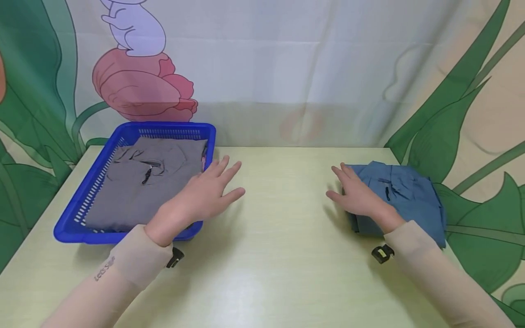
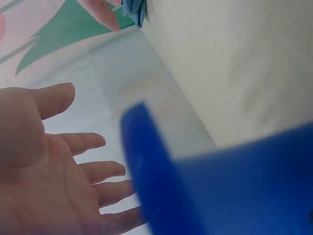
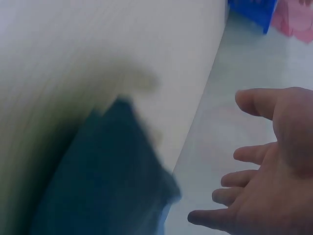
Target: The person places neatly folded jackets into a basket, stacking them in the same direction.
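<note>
A blue plastic basket [image 1: 65, 230] stands on the left of the table, with a folded grey garment [image 1: 123, 200] lying flat in it; a dark zipper pull shows on the cloth. Over the basket's right rim hovers my left hand [image 1: 198, 196], palm down, fingers spread and holding nothing. On the right lies a folded blue garment [image 1: 410, 191], also with a dark zipper pull. My right hand [image 1: 361, 196] is above its left edge, fingers straight and apart, nothing in them. In the wrist views both palms [image 2: 44, 186] [image 3: 269, 196] are bare.
The pale table [image 1: 283, 255] stretches between the basket and the blue garment. Behind it hangs a curtain [image 1: 262, 68] printed with leaves, a pink flower and a white animal. Each wrist carries a small black camera mount [image 1: 382, 253] under a beige sleeve [image 1: 443, 273].
</note>
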